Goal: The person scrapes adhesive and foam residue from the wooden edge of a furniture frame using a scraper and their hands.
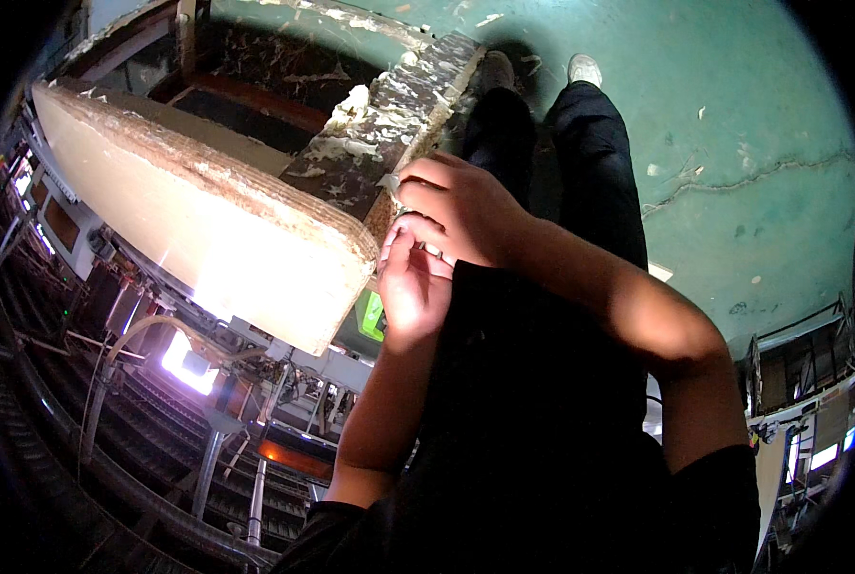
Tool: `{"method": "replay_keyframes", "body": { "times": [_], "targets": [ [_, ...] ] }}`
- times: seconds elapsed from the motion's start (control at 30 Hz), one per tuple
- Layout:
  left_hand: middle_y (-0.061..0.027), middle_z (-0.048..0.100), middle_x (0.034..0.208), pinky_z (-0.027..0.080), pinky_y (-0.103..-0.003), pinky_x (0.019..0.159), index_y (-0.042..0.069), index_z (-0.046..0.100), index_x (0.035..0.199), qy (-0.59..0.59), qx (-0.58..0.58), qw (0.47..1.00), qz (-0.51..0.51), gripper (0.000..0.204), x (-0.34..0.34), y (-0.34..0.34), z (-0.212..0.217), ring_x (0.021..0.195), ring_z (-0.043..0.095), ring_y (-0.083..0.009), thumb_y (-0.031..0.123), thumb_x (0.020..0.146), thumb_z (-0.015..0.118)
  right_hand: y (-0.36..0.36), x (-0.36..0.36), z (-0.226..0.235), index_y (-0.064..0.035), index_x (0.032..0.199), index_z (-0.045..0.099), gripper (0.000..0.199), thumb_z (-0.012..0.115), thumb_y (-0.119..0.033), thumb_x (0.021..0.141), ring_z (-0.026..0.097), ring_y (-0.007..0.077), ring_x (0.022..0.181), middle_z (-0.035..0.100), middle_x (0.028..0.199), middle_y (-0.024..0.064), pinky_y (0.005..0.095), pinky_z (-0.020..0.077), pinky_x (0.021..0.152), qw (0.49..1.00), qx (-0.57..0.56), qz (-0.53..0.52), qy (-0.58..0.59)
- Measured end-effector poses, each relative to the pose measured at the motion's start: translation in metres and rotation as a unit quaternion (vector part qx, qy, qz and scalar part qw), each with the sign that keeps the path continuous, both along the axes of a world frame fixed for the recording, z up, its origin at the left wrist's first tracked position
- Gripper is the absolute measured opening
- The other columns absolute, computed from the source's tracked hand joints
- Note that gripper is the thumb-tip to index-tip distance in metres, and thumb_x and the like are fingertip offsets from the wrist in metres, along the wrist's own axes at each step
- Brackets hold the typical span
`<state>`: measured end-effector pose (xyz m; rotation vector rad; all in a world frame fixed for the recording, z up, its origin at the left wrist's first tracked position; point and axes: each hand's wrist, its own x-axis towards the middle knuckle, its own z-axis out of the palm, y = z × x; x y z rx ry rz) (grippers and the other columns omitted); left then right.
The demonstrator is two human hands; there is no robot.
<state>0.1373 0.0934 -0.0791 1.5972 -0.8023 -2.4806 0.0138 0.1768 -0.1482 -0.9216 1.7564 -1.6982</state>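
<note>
My right hand (456,206) is at the corner of a thick, worn wooden bench top (255,239), with its fingertips pinched on a small pale scrap (390,181) at the board's edge. Just below it my left hand (413,287) is held palm up, its fingers curling up against the right hand. Nothing shows in the left palm. White flakes and smears (351,134) cover the dark upper face of the bench near both hands. Both forearms are bare and come up from my dark sleeves.
My black trousers (580,143) and pale shoes (584,69) stand on a cracked green floor (734,143). Machinery with metal pipes (208,459), cables and a bright lamp (184,359) fills the lower left. A green object (372,316) sits under the bench corner.
</note>
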Motion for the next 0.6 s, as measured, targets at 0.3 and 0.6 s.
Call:
{"method": "replay_keyframes", "body": {
  "times": [0.3,0.6],
  "targets": [
    [-0.0105,0.059,0.134,0.047,-0.040,0.107,0.005,0.052,0.137,-0.037,0.029,0.998,0.041,0.036,0.002,0.005,-0.002,0.125,0.057,-0.0222,0.025,0.108,0.044,-0.008,0.010,0.019,-0.0068,0.085,0.057,0.021,0.071,-0.018,0.075,0.058,0.0354,0.087,0.053,0.090,0.0121,0.0470,0.0506,0.075,0.995,0.057,-0.080,-0.015],
    [-0.0102,0.059,0.131,0.048,-0.040,0.105,0.005,0.052,0.137,-0.041,0.028,0.997,0.052,0.037,0.007,0.008,-0.001,0.125,0.057,-0.0220,0.025,0.108,0.041,-0.009,0.014,0.014,-0.0072,0.087,0.057,0.019,0.070,-0.017,0.076,0.058,0.0337,0.088,0.055,0.093,0.0113,0.0457,0.0515,0.076,0.994,0.044,-0.101,0.021]
  ]
}}
